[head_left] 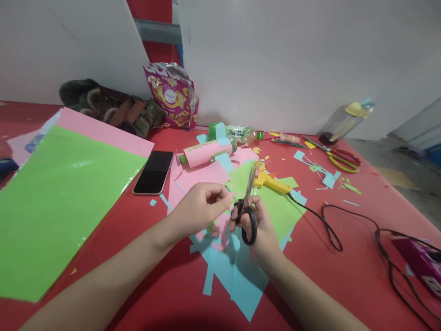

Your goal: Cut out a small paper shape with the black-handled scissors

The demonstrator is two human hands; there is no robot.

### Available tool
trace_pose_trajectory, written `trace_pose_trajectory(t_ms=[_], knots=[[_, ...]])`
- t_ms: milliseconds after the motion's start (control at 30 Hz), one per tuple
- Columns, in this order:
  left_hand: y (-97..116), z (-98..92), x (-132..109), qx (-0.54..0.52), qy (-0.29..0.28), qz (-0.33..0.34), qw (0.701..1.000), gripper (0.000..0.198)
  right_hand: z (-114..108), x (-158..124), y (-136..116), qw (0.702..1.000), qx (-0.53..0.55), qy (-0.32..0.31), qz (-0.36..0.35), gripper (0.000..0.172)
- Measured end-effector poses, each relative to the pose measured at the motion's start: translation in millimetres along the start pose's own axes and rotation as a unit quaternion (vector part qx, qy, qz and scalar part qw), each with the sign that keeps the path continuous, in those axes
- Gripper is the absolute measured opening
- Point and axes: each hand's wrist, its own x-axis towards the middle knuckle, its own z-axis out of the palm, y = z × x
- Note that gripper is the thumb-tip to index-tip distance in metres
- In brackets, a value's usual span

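My right hand [260, 230] is closed through the black handles of a pair of scissors [247, 209], blades pointing away from me. My left hand [201, 207] is pinched on a small pink paper piece [230, 198] right at the blades. Under both hands lie light blue paper offcuts [234, 276], pink scraps [220, 230] and a green sheet [275, 207] on the red table [138, 257].
A large green sheet [58, 202] over pink paper lies left, with a black phone [154, 172] beside it. A pink-wrapped bottle [206, 151], yellow glue gun [270, 181] with black cable [330, 230], red-yellow scissors [339, 158], snack bag [172, 94] and water bottle [344, 120] surround them.
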Motion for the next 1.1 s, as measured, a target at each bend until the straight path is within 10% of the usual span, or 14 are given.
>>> trace_pose_trajectory(t_ms=[267,567,1100], knots=[[-0.1,-12.2,0.6,0.164,-0.172,-0.005,0.971,0.026,0.5,3.6,-5.1,1.0,0.027,0.012,0.0,0.04],[-4.3,-15.0,0.3,0.199,-0.223,0.045,0.953,0.019,3.0,-1.7,-8.3,0.997,-0.011,-0.06,0.045,0.044],[-6.5,-3.7,4.2,0.113,-0.158,0.005,0.981,0.017,0.6,3.2,-5.5,0.991,0.009,0.126,-0.031,0.037]])
